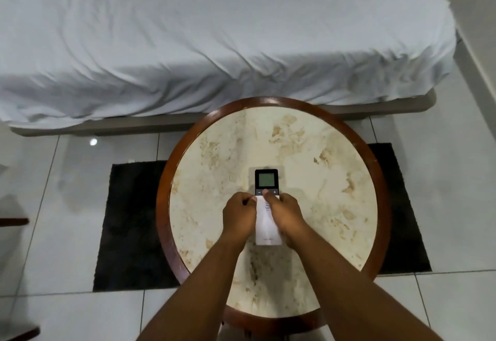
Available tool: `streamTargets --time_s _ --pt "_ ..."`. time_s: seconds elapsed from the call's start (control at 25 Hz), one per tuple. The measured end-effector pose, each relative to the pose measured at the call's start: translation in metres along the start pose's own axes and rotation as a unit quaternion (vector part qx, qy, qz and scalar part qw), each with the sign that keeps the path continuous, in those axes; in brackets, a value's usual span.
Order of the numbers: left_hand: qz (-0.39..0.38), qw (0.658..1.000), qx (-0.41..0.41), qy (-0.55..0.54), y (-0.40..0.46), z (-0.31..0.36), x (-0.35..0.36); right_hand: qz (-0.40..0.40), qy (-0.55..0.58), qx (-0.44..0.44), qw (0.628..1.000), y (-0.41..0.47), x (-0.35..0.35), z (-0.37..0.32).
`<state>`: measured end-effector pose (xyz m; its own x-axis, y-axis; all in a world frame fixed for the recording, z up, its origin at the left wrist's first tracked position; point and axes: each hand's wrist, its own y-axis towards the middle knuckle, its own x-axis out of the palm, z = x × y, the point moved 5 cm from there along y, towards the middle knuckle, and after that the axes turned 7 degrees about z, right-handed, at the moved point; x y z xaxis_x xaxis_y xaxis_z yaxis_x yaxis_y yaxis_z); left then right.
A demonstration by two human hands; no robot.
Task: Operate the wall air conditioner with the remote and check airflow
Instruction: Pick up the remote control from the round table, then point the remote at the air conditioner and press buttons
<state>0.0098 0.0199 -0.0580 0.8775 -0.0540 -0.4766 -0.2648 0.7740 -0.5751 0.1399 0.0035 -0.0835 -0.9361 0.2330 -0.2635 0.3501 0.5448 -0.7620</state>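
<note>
Remote at table centre, screen toward twelve o'clock. Clasped along both edges: left hand from nine, right hand from three, thumb on buttons. Likely setting step; next, aiming at unseen unit.

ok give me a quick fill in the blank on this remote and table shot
1. The remote is held over a table whose top is ____ in shape.
2. The remote is gripped by ____ hands, the left hand and the right hand.
3. Beyond the table stands a ____ covered with a pale sheet.
4. Under the table lies a ____ rug.

Missing words: round; both; bed; dark
</note>
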Motion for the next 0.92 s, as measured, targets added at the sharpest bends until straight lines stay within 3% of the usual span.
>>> streamTargets --time_s 0.08,0.16,0.32,0.4,0.52,0.68,0.8,0.92 --pt "-0.027 0.999 0.027 -0.002 -0.019 0.032 -0.005 -0.004 0.044 -0.013 0.999 -0.018 -0.016 -0.020" --pt "-0.038 0.991 0.121 0.038 -0.049 0.089 -0.022 0.007 0.086 -0.032 0.996 -0.052 -0.051 -0.056" --pt "-0.004 0.923 0.344 0.174 -0.095 0.212 -0.046 0.059 0.143 -0.098 0.983 -0.106 -0.142 -0.137" --pt "0.032 0.863 0.454 0.217 -0.137 0.288 -0.060 0.085 0.190 -0.149 0.967 -0.150 -0.201 -0.190" --pt "0.100 0.748 0.602 0.262 -0.207 0.395 -0.069 0.118 0.233 -0.246 0.933 -0.223 -0.288 -0.267" --pt "0.178 0.610 0.734 0.241 -0.311 0.498 -0.084 0.177 0.276 -0.364 0.872 -0.336 -0.388 -0.332" --pt "0.211 0.546 0.782 0.212 -0.368 0.552 -0.094 0.205 0.308 -0.416 0.831 -0.407 -0.441 -0.361" --pt "0.238 0.516 0.805 0.172 -0.426 0.602 -0.111 0.239 0.318 -0.478 0.783 -0.476 -0.487 -0.378"
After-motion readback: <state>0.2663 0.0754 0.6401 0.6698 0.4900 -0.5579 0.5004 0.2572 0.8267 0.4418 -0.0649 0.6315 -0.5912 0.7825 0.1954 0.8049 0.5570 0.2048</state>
